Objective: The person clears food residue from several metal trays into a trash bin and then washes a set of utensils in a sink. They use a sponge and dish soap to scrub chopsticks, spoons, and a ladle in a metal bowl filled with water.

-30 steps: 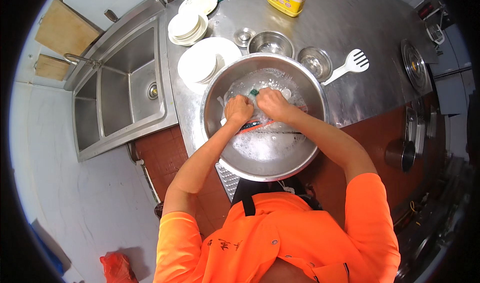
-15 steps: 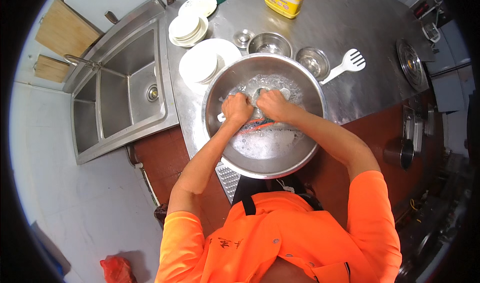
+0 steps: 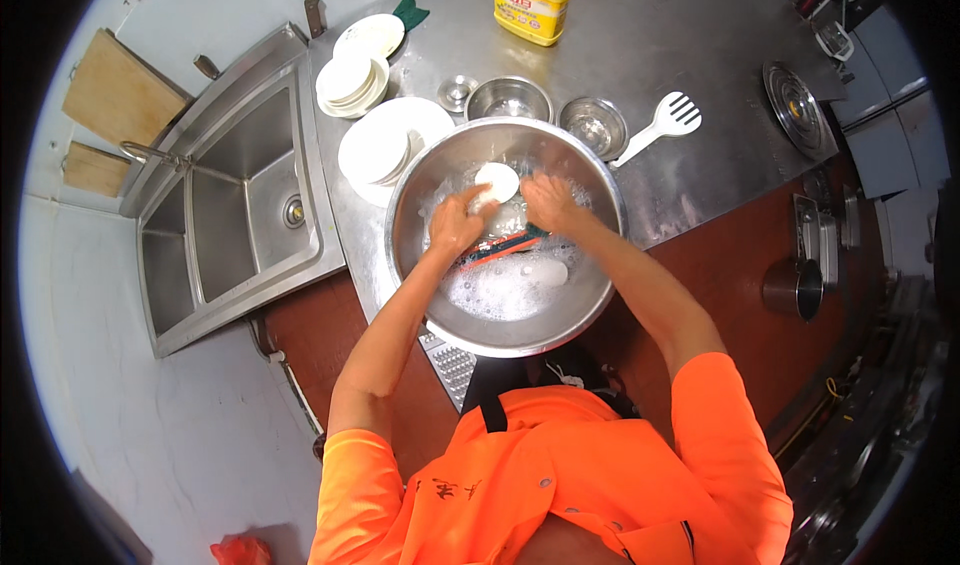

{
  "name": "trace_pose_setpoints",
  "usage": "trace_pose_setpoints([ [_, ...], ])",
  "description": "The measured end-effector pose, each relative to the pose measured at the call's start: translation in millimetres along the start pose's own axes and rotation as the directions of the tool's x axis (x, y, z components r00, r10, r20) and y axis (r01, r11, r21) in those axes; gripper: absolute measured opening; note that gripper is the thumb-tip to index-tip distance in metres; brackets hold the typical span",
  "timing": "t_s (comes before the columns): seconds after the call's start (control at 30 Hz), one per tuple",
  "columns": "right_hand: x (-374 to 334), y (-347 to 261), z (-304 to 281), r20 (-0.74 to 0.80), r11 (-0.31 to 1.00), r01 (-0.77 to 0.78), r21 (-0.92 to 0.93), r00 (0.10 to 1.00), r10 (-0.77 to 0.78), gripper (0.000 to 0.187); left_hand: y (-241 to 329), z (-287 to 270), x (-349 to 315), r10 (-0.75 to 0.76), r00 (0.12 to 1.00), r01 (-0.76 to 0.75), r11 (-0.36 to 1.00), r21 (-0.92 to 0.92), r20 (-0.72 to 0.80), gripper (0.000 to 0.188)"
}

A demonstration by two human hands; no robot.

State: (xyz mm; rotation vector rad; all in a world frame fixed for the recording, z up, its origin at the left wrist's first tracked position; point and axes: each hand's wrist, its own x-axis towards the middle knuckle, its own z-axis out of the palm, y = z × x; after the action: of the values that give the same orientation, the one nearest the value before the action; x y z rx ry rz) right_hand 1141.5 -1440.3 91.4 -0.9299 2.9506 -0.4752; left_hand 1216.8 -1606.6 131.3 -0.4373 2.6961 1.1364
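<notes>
A large steel basin [image 3: 405, 310] of foamy water sits in front of me, with both my hands inside it. My left hand [image 3: 458, 220] grips the edge of a small round white dish [image 3: 498, 181] near the far side. To its right, my right hand [image 3: 552, 205] is curled closed; what it holds, if anything, is hidden. A bit of dark green material [image 3: 536, 230] shows beneath that hand. Below the hands, a long orange-red and dark item [image 3: 498, 252] lies in the suds. Closer to me floats a white rounded piece [image 3: 546, 273], partly under foam.
White plates [image 3: 372, 153] and stacked bowls [image 3: 350, 85] stand left of the basin. Two steel bowls [image 3: 510, 100] and a white slotted turner [image 3: 660, 125] lie behind it. A yellow jug [image 3: 530, 3] is farther back. A steel sink [image 3: 245, 185] is at left.
The white dish has come into view by my left hand, which has drawn a little away from my right. The white piece now shows in the near foam. The whole view has shifted slightly.
</notes>
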Motion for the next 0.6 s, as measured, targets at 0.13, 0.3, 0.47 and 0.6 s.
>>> trace_pose_setpoints([
  [0.13,-12.3,-8.3,13.5,-0.144,0.853,-0.205,0.480,0.941,0.307,0.022,-17.0,7.8,9.2,-0.055,0.899,0.344,0.703,-0.622,0.435,0.043],
  [0.3,-30.7,-79.3,-27.2,-0.388,0.819,0.052,0.571,0.897,0.213,0.010,9.1,-2.8,-13.0,0.014,0.789,0.606,0.148,-0.782,0.614,0.004],
  [0.47,13.8,-56.3,-28.3,-0.340,0.905,-0.078,0.419,0.910,0.236,0.014,-3.9,8.6,-10.7,0.192,0.807,0.550,0.100,-0.829,0.558,0.003],
  [0.6,31.3,-11.9,-9.2,-0.097,0.886,-0.277,0.371,0.938,0.334,0.017,2.5,-5.1,-28.9,0.174,0.830,0.524,0.083,-0.848,0.530,0.009],
])
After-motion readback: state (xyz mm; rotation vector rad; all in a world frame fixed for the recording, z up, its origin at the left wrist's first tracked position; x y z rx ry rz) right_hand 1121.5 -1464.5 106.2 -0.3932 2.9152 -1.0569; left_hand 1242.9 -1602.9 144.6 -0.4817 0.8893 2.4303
